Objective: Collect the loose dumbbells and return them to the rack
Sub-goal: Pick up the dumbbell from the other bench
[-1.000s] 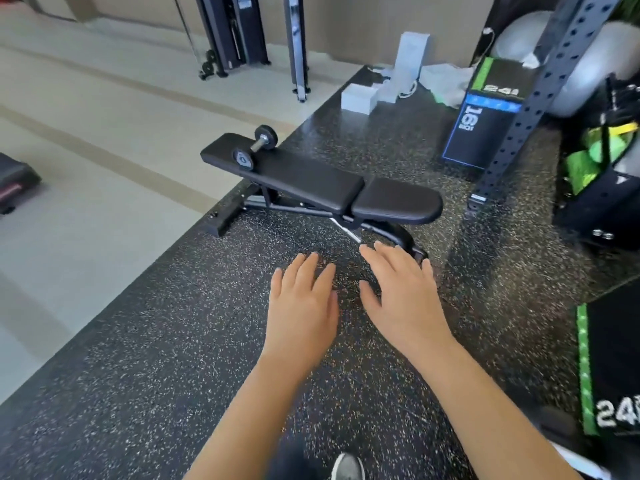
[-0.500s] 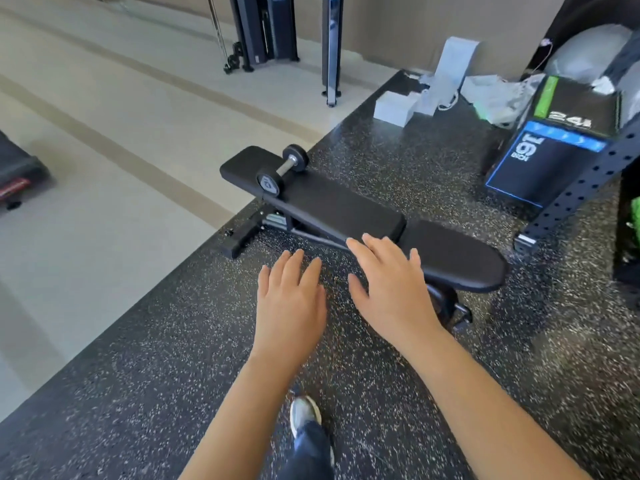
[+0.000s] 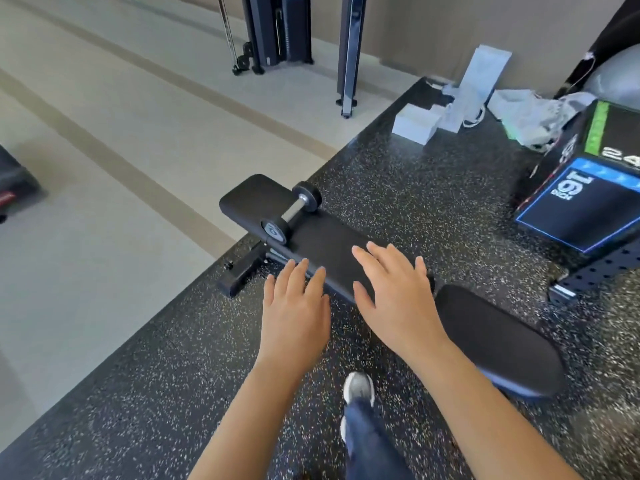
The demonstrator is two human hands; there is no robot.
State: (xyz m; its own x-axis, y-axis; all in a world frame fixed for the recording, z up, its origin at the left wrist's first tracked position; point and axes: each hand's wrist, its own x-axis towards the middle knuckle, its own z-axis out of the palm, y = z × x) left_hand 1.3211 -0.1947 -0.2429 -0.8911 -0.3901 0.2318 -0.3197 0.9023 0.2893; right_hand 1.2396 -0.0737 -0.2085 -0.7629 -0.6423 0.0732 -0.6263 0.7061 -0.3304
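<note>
1. The dumbbell lies on the far-left end of the padded tabletop, its long axis running crosswise to the pad.
2. Both hands hover empty, fingers spread: the left hand is nearer, and the right hand sits over the pad's middle.
3. The dumbbell lies ahead and slightly left of the left hand's grip, seemingly well apart from it.

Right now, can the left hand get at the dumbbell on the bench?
Probably yes. The left hand is open and empty, and nothing lies between it and the dumbbell atop the bench, though a further reach is needed.
</note>
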